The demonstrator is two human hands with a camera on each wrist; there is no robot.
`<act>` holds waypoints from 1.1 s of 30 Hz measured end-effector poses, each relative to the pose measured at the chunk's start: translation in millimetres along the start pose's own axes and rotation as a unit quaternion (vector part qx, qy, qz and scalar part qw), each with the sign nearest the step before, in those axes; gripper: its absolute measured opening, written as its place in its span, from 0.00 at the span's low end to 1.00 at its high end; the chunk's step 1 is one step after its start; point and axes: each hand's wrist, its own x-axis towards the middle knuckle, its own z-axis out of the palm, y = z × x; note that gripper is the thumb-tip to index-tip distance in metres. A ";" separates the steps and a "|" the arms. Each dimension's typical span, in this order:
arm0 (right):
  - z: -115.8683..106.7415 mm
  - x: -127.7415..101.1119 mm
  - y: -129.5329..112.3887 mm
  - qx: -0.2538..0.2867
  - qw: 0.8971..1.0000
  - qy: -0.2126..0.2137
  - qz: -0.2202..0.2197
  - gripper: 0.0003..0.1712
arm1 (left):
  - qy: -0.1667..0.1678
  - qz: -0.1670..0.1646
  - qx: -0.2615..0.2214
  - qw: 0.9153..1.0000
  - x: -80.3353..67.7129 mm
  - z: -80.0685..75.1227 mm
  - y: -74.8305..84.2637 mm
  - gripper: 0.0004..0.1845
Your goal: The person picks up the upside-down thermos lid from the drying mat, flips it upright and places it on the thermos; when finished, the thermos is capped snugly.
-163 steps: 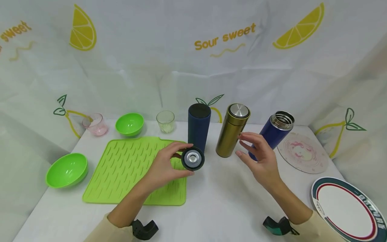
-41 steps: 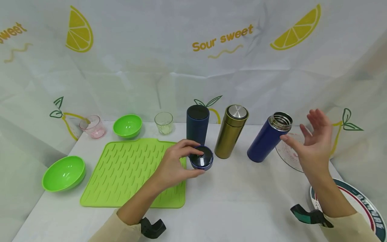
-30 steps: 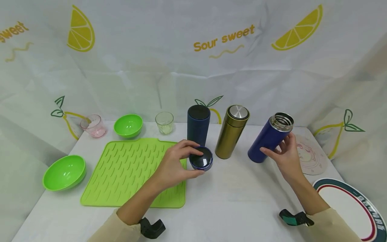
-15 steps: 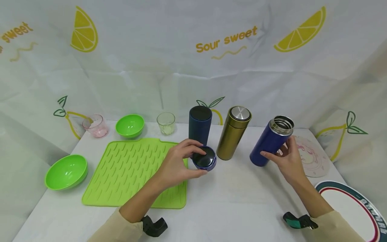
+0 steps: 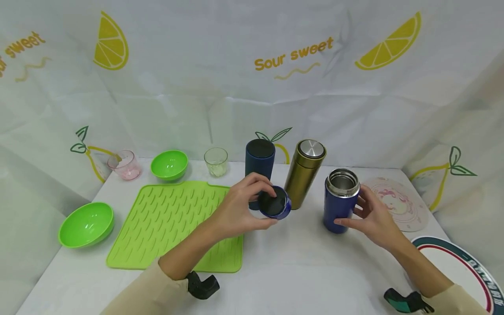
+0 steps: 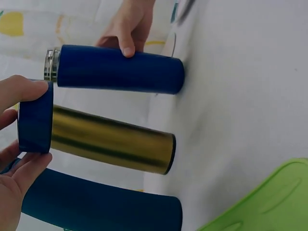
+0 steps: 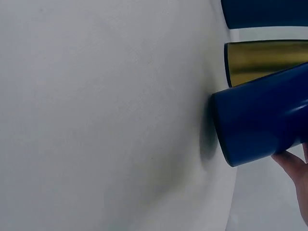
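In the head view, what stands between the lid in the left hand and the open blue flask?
The gold flask stands a little behind the gap between the lid and the open blue flask; nearer the camera that stretch is bare white table.

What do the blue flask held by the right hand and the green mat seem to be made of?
Blue flask: probably steel, with a matte blue coat; its open mouth shows a shiny bare metal rim and threads. The right hand grips its side.
Green mat: looks like soft silicone or rubber, matte, with moulded ridges; which one cannot be told.
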 end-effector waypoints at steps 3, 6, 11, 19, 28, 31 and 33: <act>2.1 0.6 -7.5 -0.038 0.999 -0.027 -0.008 0.54 | -0.003 0.019 0.003 1.000 6.5 -0.1 4.1 0.22; 5.0 2.8 -15.0 -0.070 0.996 -0.057 -0.007 0.52 | -0.002 0.036 -0.003 0.999 14.5 0.9 8.6 0.23; 10.1 9.2 -25.8 -0.085 0.990 -0.112 -0.008 0.51 | -0.004 0.044 -0.020 0.999 24.7 4.3 14.8 0.24; 13.6 21.6 -32.7 -0.074 0.984 -0.162 -0.032 0.49 | -0.003 0.026 -0.056 0.998 30.9 9.4 17.6 0.25; 14.1 29.3 -38.2 -0.073 0.978 -0.195 -0.034 0.49 | -0.014 0.018 -0.072 0.997 30.6 15.5 9.7 0.24; 15.0 29.1 -39.7 -0.074 0.977 -0.196 -0.030 0.49 | -0.015 0.024 -0.080 0.996 30.3 14.3 7.1 0.24; 15.4 28.3 -40.7 -0.080 0.977 -0.194 -0.031 0.49 | -0.022 0.028 -0.084 0.996 30.3 12.8 5.8 0.24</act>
